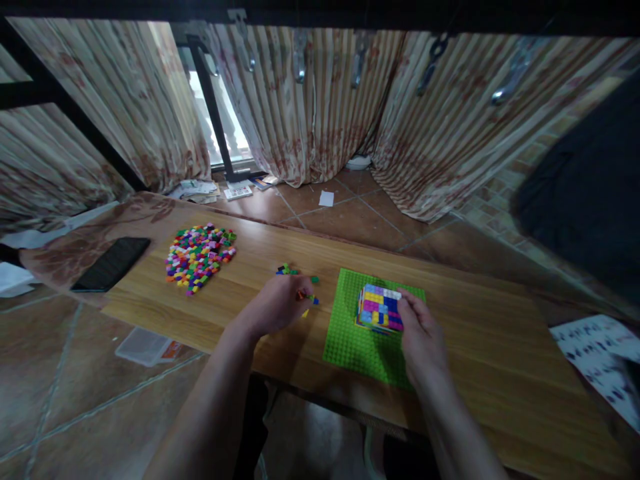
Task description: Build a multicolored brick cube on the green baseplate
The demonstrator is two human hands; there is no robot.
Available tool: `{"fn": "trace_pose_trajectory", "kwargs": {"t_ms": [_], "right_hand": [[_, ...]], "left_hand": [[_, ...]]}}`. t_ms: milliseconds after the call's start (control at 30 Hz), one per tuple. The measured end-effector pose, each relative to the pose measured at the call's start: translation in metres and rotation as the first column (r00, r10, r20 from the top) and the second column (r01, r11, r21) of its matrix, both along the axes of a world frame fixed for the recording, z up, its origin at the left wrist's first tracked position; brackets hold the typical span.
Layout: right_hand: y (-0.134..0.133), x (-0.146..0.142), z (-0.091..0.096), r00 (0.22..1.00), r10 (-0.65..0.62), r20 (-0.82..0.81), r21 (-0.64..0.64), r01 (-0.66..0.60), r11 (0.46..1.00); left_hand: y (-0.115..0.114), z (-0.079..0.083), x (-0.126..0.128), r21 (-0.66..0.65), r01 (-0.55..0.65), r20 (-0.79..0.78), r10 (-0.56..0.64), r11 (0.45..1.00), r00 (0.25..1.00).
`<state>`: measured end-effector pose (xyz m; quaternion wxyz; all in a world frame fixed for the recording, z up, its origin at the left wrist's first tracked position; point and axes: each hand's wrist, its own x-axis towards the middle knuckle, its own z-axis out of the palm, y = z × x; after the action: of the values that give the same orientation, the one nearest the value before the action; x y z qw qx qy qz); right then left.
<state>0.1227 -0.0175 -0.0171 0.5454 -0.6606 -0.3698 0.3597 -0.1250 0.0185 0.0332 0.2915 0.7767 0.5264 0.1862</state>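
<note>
A green studded baseplate (350,340) lies on the wooden table (500,347). On it stands a multicoloured block built of small bricks (377,307). My right hand (423,337) rests on the plate, its fingers touching the block's right side. My left hand (275,303) is curled over a few loose small bricks (310,299) just left of the plate; whether it grips one is hidden. More loose bricks (286,270) lie just beyond that hand.
A big pile of coloured bricks (199,257) sits at the table's left, with a black phone (111,264) beside it. A printed sheet (600,360) lies far right. A clear plastic box (143,347) is on the floor. Curtains hang behind.
</note>
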Motion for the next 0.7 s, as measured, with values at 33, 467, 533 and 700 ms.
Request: {"fn": "trace_pose_trajectory", "kwargs": {"t_ms": [33, 467, 533, 700], "right_hand": [[0.000, 0.000, 0.000, 1.000, 0.004, -0.005, 0.005, -0.004, 1.000], [0.002, 0.002, -0.004, 0.999, 0.016, 0.032, 0.014, -0.016, 1.000], [0.002, 0.002, -0.004, 0.999, 0.022, 0.030, 0.018, -0.023, 1.000], [0.001, 0.001, -0.003, 0.999, 0.030, 0.028, 0.023, -0.031, 0.999]], "left_hand": [[-0.001, 0.000, 0.005, 0.007, 0.020, 0.048, -0.021, 1.000, 0.999], [-0.021, -0.006, 0.071, 0.059, 0.105, 0.256, -0.117, 0.993, 0.960], [-0.022, -0.008, 0.076, 0.078, 0.081, 0.245, -0.098, 0.994, 0.965], [-0.024, -0.012, 0.084, 0.127, 0.040, 0.227, -0.068, 0.991, 0.971]]}}
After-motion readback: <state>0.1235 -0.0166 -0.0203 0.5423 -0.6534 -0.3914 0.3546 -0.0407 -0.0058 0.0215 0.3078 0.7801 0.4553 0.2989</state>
